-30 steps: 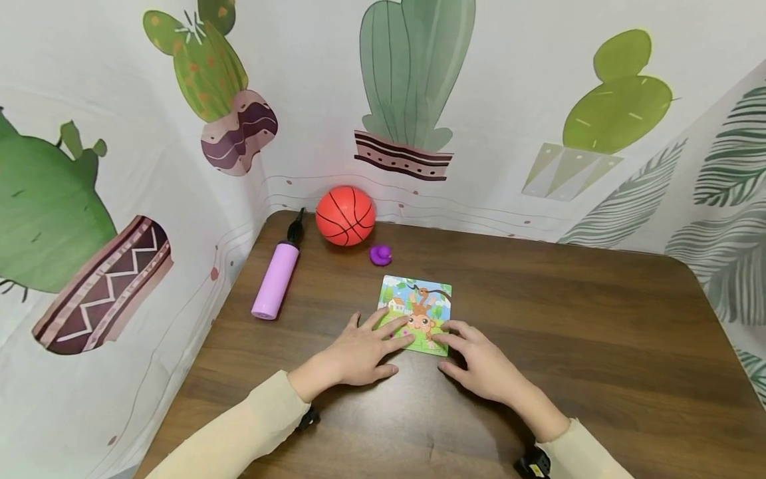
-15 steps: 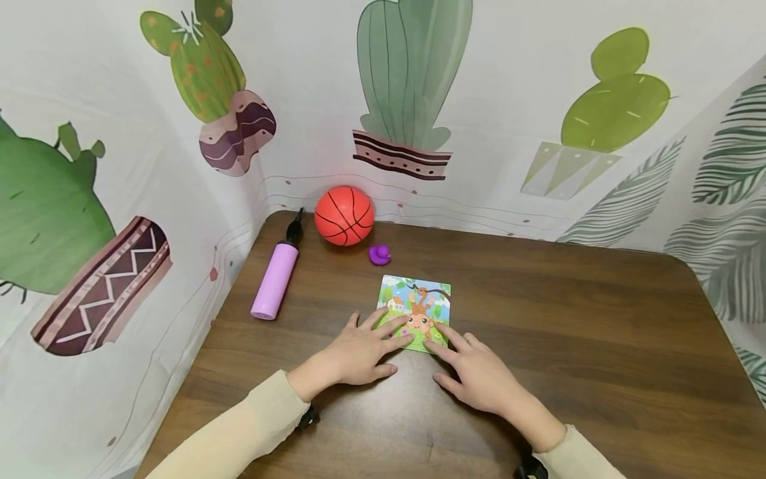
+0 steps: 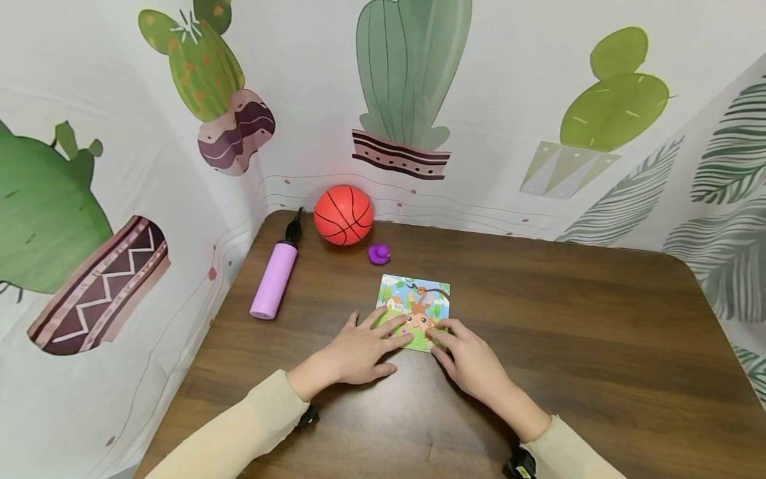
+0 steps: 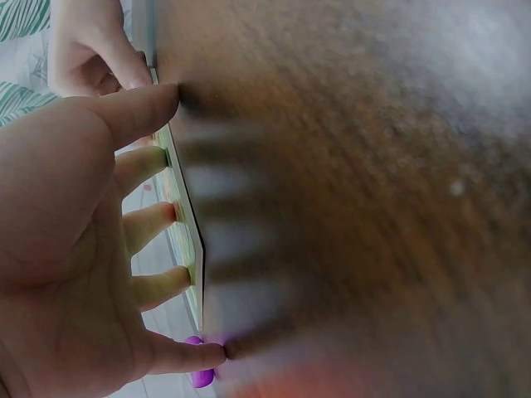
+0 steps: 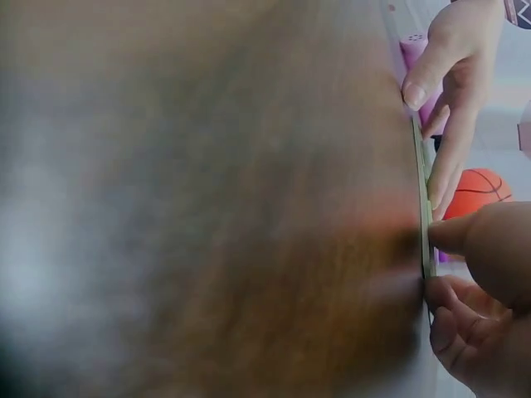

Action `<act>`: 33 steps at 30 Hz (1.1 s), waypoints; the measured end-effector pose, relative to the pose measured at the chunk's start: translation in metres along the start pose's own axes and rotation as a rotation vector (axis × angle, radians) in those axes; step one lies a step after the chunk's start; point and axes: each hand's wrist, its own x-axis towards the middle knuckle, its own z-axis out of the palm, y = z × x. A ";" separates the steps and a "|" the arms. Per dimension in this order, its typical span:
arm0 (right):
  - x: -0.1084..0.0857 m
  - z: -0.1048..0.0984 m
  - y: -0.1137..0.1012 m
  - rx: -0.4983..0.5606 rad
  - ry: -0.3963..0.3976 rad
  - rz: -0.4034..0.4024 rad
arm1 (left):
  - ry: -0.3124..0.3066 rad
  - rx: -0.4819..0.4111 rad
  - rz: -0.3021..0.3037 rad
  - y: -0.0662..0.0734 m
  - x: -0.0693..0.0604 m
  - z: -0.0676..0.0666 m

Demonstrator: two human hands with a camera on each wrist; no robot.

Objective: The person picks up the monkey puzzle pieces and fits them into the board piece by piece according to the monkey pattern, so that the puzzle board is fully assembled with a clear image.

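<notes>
A square jigsaw puzzle (image 3: 427, 303) with a monkey picture lies flat on the wooden table. My left hand (image 3: 361, 351) rests on its lower left part with fingers spread and straight; in the left wrist view several fingertips touch the board, while the thumb and little finger reach past it to the table. At the puzzle's lower right corner, my right hand (image 3: 475, 362) has its thumb and curled fingers on the board, gripping the corner. The right wrist view shows the thumb and fingers at the board's thin edge (image 5: 421, 166). The fingers hide part of the picture.
A purple rubber duck (image 3: 379, 254) sits just behind the puzzle. Behind it stands a red toy basketball (image 3: 344, 215), and a pink hand pump (image 3: 274, 281) lies to the left. Patterned cloth (image 3: 503, 100) hangs along the table's back and left sides.
My right hand first moved its straighter fingers farther onto the puzzle, then curled them together with the thumb at the lower right corner. The left hand and the puzzle have hardly moved.
</notes>
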 end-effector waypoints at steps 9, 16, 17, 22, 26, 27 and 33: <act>0.009 0.001 0.006 0.169 -0.031 0.181 | 0.001 -0.001 0.002 -0.001 0.002 0.001; 0.012 -0.002 0.012 0.182 -0.046 0.120 | -0.001 -0.004 0.002 -0.001 0.001 0.000; 0.012 -0.002 0.012 0.190 -0.048 0.118 | -0.001 -0.004 0.002 -0.001 0.001 0.000; 0.014 0.000 0.013 0.226 -0.059 0.156 | -0.002 -0.004 0.000 -0.001 0.001 0.001; 0.013 0.000 0.014 0.238 -0.061 0.202 | -0.006 -0.002 -0.001 -0.001 0.001 0.001; 0.013 0.000 0.014 0.234 -0.064 0.207 | -0.008 -0.002 -0.001 -0.001 0.001 0.001; 0.009 0.000 0.015 0.189 -0.066 0.176 | -0.007 -0.004 0.000 -0.001 0.001 0.001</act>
